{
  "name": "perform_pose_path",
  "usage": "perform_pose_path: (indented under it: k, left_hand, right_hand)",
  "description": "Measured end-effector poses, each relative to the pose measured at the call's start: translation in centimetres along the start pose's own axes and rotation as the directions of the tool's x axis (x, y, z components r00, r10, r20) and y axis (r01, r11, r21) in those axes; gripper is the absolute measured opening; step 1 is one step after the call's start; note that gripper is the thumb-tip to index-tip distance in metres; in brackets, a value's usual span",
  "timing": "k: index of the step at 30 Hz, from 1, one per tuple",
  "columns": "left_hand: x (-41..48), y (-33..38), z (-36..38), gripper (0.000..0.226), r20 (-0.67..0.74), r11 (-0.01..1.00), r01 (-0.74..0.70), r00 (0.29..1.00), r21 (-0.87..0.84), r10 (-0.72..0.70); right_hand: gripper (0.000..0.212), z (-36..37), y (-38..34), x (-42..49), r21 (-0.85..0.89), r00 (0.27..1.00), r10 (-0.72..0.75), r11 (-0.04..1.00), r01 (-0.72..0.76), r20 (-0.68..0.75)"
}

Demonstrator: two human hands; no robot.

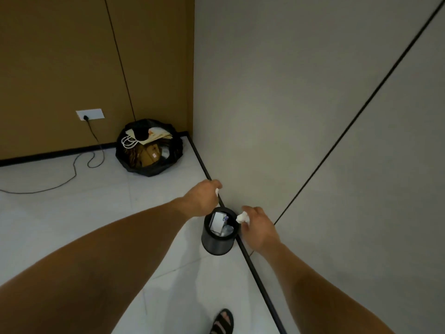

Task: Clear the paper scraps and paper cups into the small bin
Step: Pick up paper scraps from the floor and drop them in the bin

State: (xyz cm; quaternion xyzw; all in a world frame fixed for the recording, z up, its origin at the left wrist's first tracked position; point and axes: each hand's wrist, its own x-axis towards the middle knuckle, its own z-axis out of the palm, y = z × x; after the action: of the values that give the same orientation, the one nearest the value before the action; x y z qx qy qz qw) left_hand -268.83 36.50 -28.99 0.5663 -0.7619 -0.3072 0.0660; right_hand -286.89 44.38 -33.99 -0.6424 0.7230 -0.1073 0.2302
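From the head camera, the small black cylindrical bin [214, 244] is standing on the white tiled floor [72, 213], just beside the black skirting strip [255, 266] of the grey wall, with white paper lying inside. The right hand [258, 229] is pinching a crumpled white paper scrap [242, 217] at the bin's rim. The left hand [201, 197] is curling round a small white paper piece [217, 191] just beyond the bin. A large black rubbish bag [154, 171] is sitting in the corner.

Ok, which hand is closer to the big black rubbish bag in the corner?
Left. The left hand, pinching a white scrap, is between the black bag and the small bin. The right hand, holding crumpled paper, is past the bin, by the wall.
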Motion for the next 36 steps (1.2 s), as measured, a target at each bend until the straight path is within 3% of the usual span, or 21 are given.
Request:
perform_pose_path:
  k: [7, 15, 20, 27, 32, 36]
  left_hand:
    - [11.2, -2.2, 1.0, 0.045, 0.111, 0.998, 0.054, 0.993, -0.035, -0.05]
    - [24.6, -8.7, 5.3, 0.042, 0.284, 0.998, 0.038, 0.959, -0.057, -0.02]
    - [31.3, -14.7, 12.9, 0.041, 0.372, 0.995, 0.053, 0.928, -0.085, -0.018]
    - [38.1, -22.9, 28.4, 0.032, 0.331, 0.99, 0.041, 0.944, -0.133, 0.005]
    - [40.5, -29.3, 39.2, 0.037, 0.27, 0.985, -0.166, 0.951, 0.045, 0.148]
    - [41.4, -33.5, 43.5, 0.06, 0.382, 0.898, -0.31, 0.906, 0.312, 0.18]
  right_hand:
    - [0.047, 0.4, 2.0, 11.7, -0.009, 0.997, 0.004, 1.0, -0.004, 0.08]
    - [0.047, 7.9, 4.3, 22.4, 0.026, 0.971, 0.161, 0.985, -0.168, 0.175]
    - [0.048, 16.6, 7.6, 28.4, 0.045, 0.942, 0.272, 0.957, -0.286, 0.196]
    - [0.043, 30.9, 16.4, 35.0, 0.1, 0.885, 0.43, 0.887, -0.451, 0.178]
    - [0.053, 40.4, 22.9, 38.2, 0.028, 0.893, 0.417, 0.904, -0.427, 0.171]
    - [0.069, 45.2, 25.6, 38.1, -0.126, 0.938, 0.302, 0.951, -0.283, 0.171]
